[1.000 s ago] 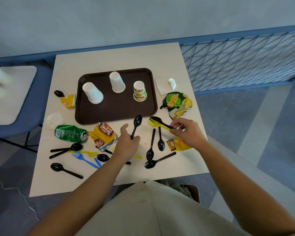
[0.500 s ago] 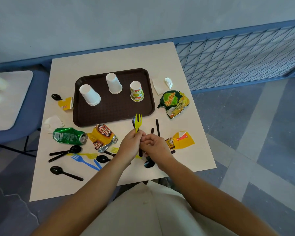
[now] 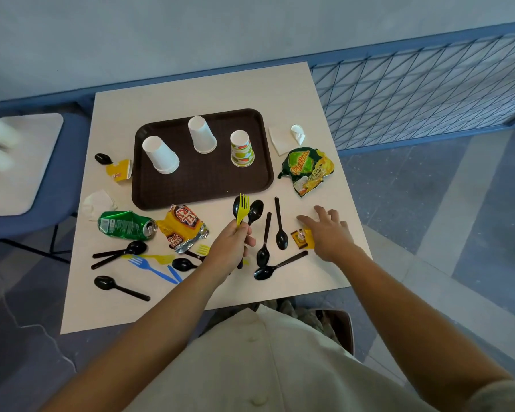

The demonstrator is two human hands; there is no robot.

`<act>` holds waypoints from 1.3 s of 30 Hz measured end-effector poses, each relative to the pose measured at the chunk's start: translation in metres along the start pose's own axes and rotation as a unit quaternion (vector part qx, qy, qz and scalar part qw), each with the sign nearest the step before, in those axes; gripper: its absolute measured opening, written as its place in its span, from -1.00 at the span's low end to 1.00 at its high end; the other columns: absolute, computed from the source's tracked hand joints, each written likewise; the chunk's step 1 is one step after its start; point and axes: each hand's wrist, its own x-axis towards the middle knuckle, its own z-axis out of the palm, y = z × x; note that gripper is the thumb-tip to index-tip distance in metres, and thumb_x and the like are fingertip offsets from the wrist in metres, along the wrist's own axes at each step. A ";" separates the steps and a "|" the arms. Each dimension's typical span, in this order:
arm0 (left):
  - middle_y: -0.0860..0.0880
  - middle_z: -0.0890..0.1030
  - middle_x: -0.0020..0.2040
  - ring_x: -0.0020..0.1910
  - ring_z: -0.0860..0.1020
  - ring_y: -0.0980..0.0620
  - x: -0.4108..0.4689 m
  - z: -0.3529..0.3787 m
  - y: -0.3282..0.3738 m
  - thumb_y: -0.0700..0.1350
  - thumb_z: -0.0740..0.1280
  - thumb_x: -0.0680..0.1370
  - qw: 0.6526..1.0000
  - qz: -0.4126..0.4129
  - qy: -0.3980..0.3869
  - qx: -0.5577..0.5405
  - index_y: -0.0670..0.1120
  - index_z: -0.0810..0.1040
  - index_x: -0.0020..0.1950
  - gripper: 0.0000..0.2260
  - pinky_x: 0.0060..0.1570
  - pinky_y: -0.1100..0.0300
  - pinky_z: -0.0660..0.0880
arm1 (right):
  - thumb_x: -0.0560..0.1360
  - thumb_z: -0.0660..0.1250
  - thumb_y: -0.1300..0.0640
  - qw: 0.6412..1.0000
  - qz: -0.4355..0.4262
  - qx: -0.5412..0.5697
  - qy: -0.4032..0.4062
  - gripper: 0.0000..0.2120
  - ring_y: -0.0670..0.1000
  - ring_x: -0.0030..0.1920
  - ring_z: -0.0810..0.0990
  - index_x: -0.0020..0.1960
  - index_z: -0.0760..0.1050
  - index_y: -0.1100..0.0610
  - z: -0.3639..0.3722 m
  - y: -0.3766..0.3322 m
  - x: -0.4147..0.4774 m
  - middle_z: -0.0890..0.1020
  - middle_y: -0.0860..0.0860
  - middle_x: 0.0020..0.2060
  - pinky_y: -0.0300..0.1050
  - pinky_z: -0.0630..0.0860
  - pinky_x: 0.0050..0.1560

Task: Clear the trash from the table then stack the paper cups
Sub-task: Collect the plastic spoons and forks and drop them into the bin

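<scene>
Two spoons and a fork stand bundled in my left hand, its fingers clenched round the handles. My right hand is released, fingers spread flat. The wrapper lies partly under that hand, at its 9 o'clock edge; I cannot tell whether they touch. Procedure: lower, pinch the wrapper's crumpled edge, and lift clear of the loose spoon at its 9 o'clock. Keep the bundle upright. Cups wait on the tray, at 12 o'clock on the desk.
</scene>
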 end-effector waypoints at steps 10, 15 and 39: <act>-0.02 0.66 -0.14 -0.26 0.46 0.01 -0.004 0.001 -0.002 0.02 0.10 0.74 1.000 -0.002 -0.015 0.010 -0.04 0.51 0.00 -0.74 -0.10 0.05 0.45 | 0.52 0.42 0.05 0.998 0.014 -0.045 0.047 -0.47 0.22 0.29 0.30 0.43 0.32 -0.11 0.004 0.027 0.006 0.30 0.12 0.32 0.17 0.45 0.19; -0.03 0.66 -0.13 -0.26 0.46 0.03 -0.006 0.000 -0.002 0.02 0.10 0.75 1.000 -0.008 -0.006 0.006 -0.03 0.51 0.00 -0.74 -0.10 0.09 0.44 | 0.59 0.26 0.17 0.996 0.049 0.068 0.034 -0.72 0.17 0.21 0.44 0.28 0.40 -0.01 -0.014 0.038 0.012 0.50 0.09 0.22 0.19 0.49 0.15; -0.05 0.66 -0.13 -0.25 0.46 0.03 -0.002 -0.005 -0.015 0.02 0.11 0.75 0.999 -0.028 0.013 -0.026 -0.04 0.52 -0.01 -0.73 -0.10 0.11 0.44 | 0.54 0.30 -0.12 0.995 0.087 0.033 0.033 -0.65 0.16 0.18 0.47 0.28 0.48 -0.05 0.015 -0.024 0.013 0.51 0.03 0.11 0.10 0.42 0.10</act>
